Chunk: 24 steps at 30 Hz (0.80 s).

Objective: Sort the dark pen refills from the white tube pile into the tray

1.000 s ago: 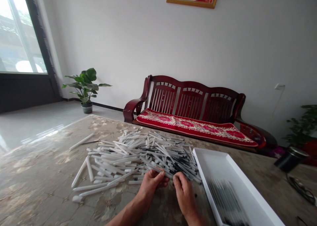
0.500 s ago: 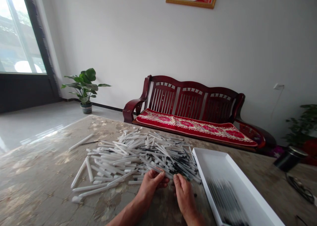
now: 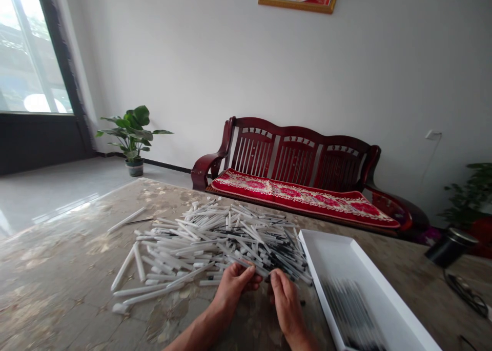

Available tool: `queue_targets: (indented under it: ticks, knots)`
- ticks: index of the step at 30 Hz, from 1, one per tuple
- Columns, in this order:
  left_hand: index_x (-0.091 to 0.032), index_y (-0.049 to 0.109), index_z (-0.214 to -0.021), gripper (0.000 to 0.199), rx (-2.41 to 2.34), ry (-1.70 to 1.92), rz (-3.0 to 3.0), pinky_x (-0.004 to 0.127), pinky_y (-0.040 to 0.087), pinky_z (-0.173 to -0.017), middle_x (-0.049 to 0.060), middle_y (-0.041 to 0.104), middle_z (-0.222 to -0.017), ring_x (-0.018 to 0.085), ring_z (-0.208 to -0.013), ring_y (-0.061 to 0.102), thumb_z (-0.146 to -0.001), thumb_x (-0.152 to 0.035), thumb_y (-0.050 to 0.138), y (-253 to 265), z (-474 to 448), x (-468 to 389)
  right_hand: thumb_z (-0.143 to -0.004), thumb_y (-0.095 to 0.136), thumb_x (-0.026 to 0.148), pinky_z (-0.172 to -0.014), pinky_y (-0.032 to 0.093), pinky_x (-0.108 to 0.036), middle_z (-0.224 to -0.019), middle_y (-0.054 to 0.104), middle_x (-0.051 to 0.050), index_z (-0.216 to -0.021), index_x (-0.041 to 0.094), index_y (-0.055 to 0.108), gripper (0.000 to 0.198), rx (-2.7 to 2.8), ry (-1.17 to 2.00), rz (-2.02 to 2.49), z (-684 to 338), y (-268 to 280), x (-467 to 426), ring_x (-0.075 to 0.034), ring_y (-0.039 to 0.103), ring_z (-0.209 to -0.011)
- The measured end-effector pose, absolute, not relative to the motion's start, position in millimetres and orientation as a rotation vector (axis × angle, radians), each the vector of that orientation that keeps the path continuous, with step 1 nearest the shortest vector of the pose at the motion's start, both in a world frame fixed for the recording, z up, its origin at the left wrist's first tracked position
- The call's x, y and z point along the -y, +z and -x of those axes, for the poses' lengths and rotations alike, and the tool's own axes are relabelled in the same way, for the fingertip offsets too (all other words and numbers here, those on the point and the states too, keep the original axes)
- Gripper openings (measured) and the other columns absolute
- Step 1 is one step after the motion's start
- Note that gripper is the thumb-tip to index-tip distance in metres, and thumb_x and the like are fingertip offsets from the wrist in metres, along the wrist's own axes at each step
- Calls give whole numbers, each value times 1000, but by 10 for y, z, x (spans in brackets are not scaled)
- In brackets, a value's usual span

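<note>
My left hand (image 3: pixel 235 285) is closed, with thumb and fingers pinching a slim translucent pen barrel (image 3: pixel 246 263) whose end points toward my right hand. My right hand (image 3: pixel 285 302) is closed too, thumb against forefinger, just to the right of the barrel's end; whatever it pinches is too small and dark to make out. Beyond both hands lies a loose pile of white pen barrels (image 3: pixel 196 233), with black, thin pieces (image 3: pixel 280 253) mixed in at its right side. In the white tray (image 3: pixel 367 276) on the right, pens (image 3: pixel 349 307) with dark ends lie side by side, somewhat blurred.
The patterned tablecloth (image 3: pixel 69 279) covers the table. A black cylinder (image 3: pixel 449 247) and a dark cable (image 3: pixel 467 292) sit at the right. Behind the table stands a red wooden bench (image 3: pixel 292 161); a potted plant (image 3: pixel 133 136) is on the floor at left.
My right hand has shifted very slightly, its fingertips a little nearer the barrel's end. The pile, tray and left hand look the same.
</note>
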<state>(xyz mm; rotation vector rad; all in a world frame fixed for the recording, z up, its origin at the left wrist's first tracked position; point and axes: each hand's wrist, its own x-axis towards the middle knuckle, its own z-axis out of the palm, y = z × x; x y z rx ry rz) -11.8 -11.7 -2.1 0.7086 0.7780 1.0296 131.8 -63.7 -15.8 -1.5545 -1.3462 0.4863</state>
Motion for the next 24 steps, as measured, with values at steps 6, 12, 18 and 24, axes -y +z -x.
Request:
queue_targets:
  ticks: [6,12,18,24]
  knots:
    - [-15,67,-75,45,-737,1007,-758,26,54,-60,2,71,-67,17,-64,68,-52,-46,90,-18,132,134,-92,43,55,-48,34,-22,-54,47,5,-65,23,50,43,1375,507,1549,-1321,-137,655,-13,45,-52]
    - [-17,64,-76,47,-764,982,-848,28,53,-59,2,69,-66,18,-62,67,-54,-52,86,-61,108,123,-90,38,66,-42,32,-24,-47,43,5,-61,25,46,51,1236,682,1529,-1318,-255,625,-13,42,-43]
    - [-22,63,-76,21,-1051,1269,-1357,27,48,-56,-1,62,-64,17,-58,59,-73,-40,72,-68,215,71,-92,37,63,-41,35,-25,-47,46,4,-61,25,47,50,1093,507,1524,-1395,-208,642,-13,43,-41]
    - [-31,75,-93,21,-1094,1320,-1952,30,49,-76,5,66,-86,22,-81,63,-78,-20,63,56,364,72,-94,43,55,-46,38,-22,-51,50,3,-59,24,47,47,1342,485,1424,-1307,-166,750,-13,48,-47]
